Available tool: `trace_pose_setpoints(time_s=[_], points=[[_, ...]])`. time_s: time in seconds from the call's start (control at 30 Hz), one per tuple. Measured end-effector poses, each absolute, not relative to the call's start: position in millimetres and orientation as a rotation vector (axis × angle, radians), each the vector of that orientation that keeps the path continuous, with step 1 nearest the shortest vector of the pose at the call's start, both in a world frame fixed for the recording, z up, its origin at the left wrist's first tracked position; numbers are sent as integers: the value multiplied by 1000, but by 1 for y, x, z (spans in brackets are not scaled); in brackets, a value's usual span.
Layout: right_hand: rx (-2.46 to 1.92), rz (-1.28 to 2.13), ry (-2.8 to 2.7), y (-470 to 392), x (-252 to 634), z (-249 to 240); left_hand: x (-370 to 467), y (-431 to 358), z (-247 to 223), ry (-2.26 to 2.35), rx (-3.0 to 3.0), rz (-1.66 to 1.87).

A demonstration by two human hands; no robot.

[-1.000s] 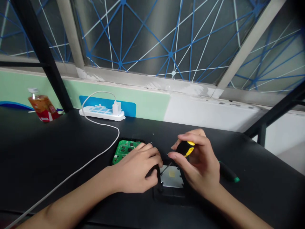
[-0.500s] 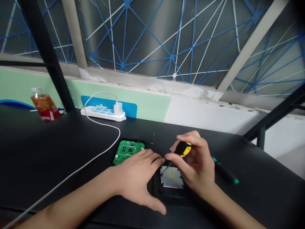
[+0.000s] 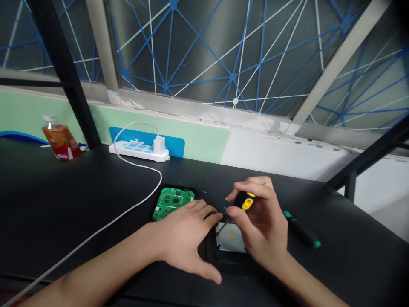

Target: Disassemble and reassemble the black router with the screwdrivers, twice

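Observation:
My right hand [image 3: 263,221] grips a small screwdriver [image 3: 245,199] with a black and yellow handle. Its thin shaft slants down to the left, with the tip at the upper left corner of a silver metal plate [image 3: 230,237]. This plate sits in a black housing [image 3: 211,251], partly covered by my hands. Palm down, my left hand [image 3: 188,234] lies across the housing's left side, thumb spread wide from the fingers. Beyond it, a green circuit board [image 3: 175,200] in a black shell is partly hidden by that hand.
A green and black screwdriver handle [image 3: 302,229] lies right of my right hand. Two tiny screw-like bits [image 3: 205,191] rest behind the housing. A white cable [image 3: 128,209] runs from a power strip [image 3: 137,151] across the left. A drink pouch [image 3: 62,140] stands at the back left.
The yellow-and-black handle has turned slightly in my right hand, and its thumb and fingers have shifted round it. My left hand stays almost in place.

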State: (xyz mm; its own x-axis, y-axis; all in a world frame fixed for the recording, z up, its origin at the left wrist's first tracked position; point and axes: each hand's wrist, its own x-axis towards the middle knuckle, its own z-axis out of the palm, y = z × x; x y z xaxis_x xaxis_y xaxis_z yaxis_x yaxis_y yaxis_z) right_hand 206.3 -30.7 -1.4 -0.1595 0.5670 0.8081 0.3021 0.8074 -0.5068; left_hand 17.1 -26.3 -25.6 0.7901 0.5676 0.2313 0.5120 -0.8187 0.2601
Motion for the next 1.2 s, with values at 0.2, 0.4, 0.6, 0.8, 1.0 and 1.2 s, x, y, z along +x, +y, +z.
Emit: trace_pose_setpoints(time_s=[0.2,0.4,0.6,0.8,1.0,1.2], points=[[-623,469,-1792,-39,203,0,18,-27,-23,852,2802,454],[-646,171,-1757,-32,206,-4,16,-26,-24,843,2779,439],[-673,345,-1778,-40,208,-3,17,-26,-26,839,2793,471],[-664,302,-1763,-33,209,-1,17,-25,-27,834,2805,452],[-637,275,-1738,-36,211,-1,18,-24,-27,818,2788,457],[-663,487,-1757,-36,210,-2,18,-24,-26,813,2762,454]])
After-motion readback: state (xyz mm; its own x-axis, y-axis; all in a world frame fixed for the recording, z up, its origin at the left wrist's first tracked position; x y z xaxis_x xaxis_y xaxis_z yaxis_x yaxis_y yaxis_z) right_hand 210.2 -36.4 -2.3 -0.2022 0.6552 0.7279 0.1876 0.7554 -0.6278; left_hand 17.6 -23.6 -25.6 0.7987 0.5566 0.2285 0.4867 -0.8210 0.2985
